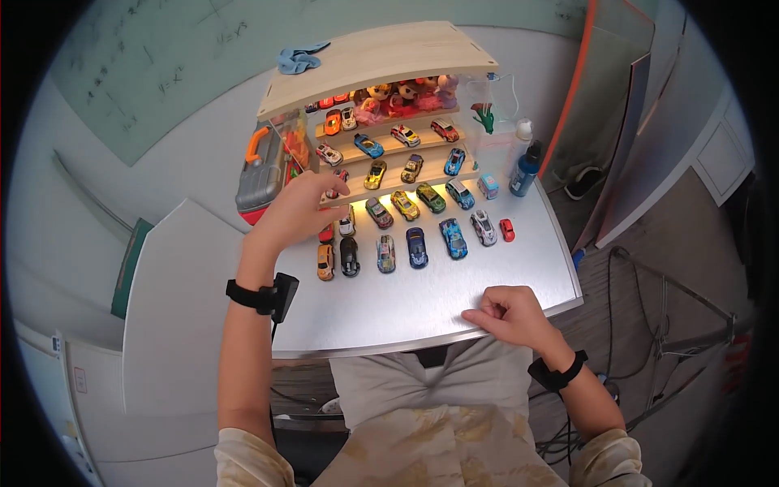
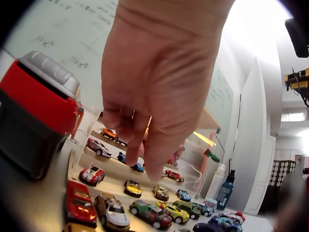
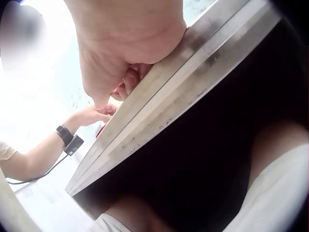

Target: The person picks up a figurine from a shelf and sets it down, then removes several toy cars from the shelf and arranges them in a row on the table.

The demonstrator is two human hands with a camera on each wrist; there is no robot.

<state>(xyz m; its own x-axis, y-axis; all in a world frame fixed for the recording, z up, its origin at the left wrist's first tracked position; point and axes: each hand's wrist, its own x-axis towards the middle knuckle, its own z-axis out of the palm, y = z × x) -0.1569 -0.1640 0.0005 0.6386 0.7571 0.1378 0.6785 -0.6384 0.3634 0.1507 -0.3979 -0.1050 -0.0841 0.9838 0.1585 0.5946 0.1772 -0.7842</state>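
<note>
My left hand hovers over the left end of the toy car rows, its fingers reaching toward the lower shelf step. A red and white toy car stands on that step, partly covered by the fingers in the head view. In the left wrist view the fingers hang down with nothing between them. Just under the hand are a red toy car and a white toy car on the table. My right hand rests at the table's front edge, fingers loosely curled, holding nothing.
A lit wooden display shelf holds toy cars and dolls, with a blue cloth on top. Left of it stands a grey and red toolbox. A dark blue bottle stands at the right. Several cars line the metal table.
</note>
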